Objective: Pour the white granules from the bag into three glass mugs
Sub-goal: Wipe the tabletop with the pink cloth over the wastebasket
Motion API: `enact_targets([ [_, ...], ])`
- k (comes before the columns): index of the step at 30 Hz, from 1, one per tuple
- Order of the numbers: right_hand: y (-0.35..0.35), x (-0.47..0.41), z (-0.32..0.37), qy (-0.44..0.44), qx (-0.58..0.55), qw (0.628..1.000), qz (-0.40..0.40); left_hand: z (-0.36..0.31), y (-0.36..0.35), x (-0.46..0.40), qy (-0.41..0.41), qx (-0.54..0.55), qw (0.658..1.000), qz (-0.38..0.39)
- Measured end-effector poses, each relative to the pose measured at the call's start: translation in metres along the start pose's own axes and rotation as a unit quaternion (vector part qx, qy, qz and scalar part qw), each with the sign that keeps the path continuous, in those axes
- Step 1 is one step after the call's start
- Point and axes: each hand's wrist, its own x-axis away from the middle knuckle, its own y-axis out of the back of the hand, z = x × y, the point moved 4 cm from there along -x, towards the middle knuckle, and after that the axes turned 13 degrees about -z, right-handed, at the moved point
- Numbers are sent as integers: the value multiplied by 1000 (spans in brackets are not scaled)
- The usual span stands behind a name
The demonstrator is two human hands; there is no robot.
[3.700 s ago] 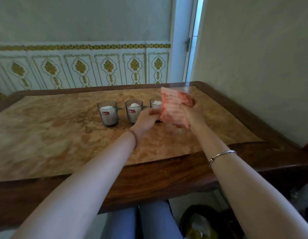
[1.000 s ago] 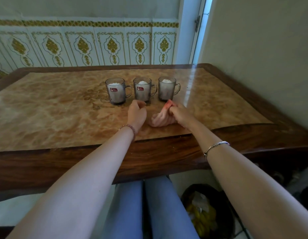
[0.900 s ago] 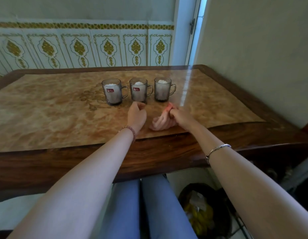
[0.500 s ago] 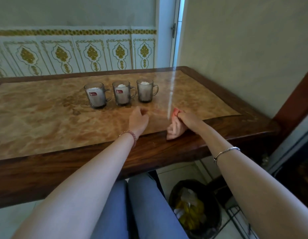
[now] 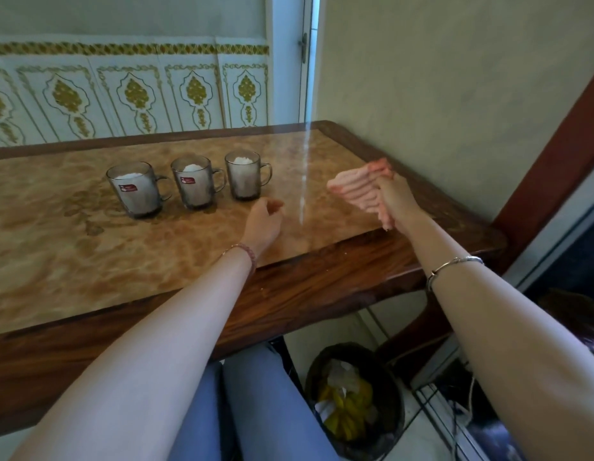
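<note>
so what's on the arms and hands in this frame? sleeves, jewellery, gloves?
Both forearms are bare, with no sleeves in view and no gloves. The left hand has a thin bracelet of small reddish-brown beads at the wrist. The right hand has a slim silver metal bangle, worn further up the forearm. No rings or watch can be made out. Blue jeans show below the table edge.

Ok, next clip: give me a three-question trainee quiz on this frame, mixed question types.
1. True or false: all three glass mugs hold white granules.
2. Which hand holds the crumpled pink bag? A) left hand B) right hand C) neither
3. Fill in: on the floor under the table stands a dark ____ with rubbish inside.

Key: 1 true; 2 B; 3 bin.
</note>
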Motion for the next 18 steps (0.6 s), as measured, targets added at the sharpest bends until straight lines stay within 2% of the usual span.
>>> enact_targets([
  [9,-36,-24,-29,-73,-32,997,23,1,-15,-28,-3,-11,1000,22],
  [12,-67,-59,-44,-29,47,996,71,2,-17,-36,-5,-4,1000,21],
  [14,-79,-51,-33,-22,45,995,89,3,-18,-39,5,5,1000,14],
  [18,-88,-19,-7,7,111,989,94,5,-16,-38,18,44,999,2],
])
